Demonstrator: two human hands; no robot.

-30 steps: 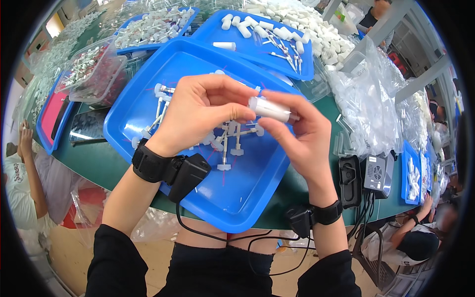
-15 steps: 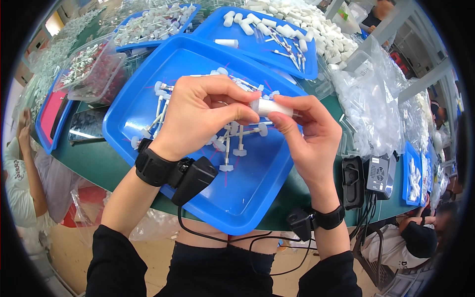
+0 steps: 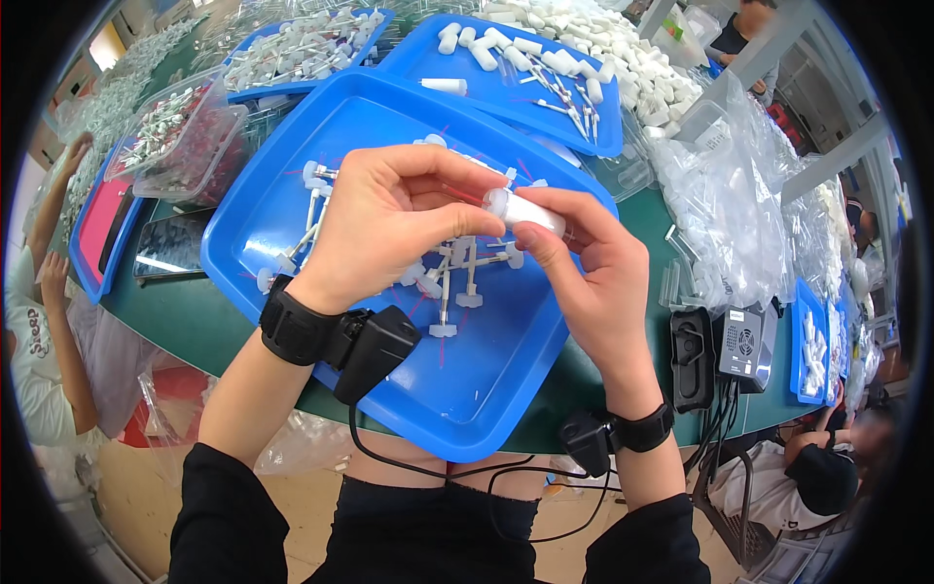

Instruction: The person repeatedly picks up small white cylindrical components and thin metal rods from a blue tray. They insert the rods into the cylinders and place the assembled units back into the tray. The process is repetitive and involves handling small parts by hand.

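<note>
Above the middle of a large blue tray (image 3: 486, 409), my right hand (image 3: 593, 263) pinches a white cylinder (image 3: 537, 216) between thumb and fingers. A translucent cap-like piece (image 3: 497, 202) sits at the cylinder's left end. My left hand (image 3: 399, 209) has its thumb and index finger closed around this piece, and a thin reddish strand runs back from it into the palm. The far end of the cylinder is hidden by my right fingers. Below my hands, several thin white rods with pale knobbed caps (image 3: 443, 329) and pink strands lie in the tray.
Behind stand a blue tray of white cylinders and thin rods (image 3: 608, 127), a heap of white cylinders (image 3: 632, 73) and another tray of capped rods (image 3: 321, 49). Left is a clear tub (image 3: 185, 146); right are plastic bags (image 3: 720, 214) and a grey device (image 3: 747, 341). Co-workers sit at both sides.
My right hand has shifted slightly left with the cylinder, which now tilts down to the right. The translucent piece and the reddish strand show more clearly between my hands.
</note>
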